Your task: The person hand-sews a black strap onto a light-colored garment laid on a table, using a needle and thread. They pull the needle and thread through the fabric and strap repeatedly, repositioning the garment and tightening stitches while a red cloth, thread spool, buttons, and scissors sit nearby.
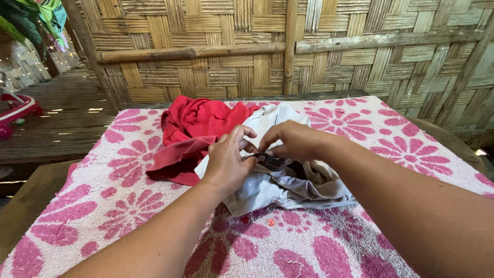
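Pinching 1 grey garment (288, 183), 2 hands (257, 154), 1 red garment (198, 123)

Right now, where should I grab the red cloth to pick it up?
Probably grab the red cloth at its bunched top, coming from the far left. That part lies bare and heaped, while its near right edge is tucked against the grey garment under the left hand and right hand.

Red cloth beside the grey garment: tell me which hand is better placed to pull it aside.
Left, probably. The left hand lies right at the edge of the red cloth, while the right hand is on the far side, over the grey garment. Both hands are pinching the garment's dark edge.
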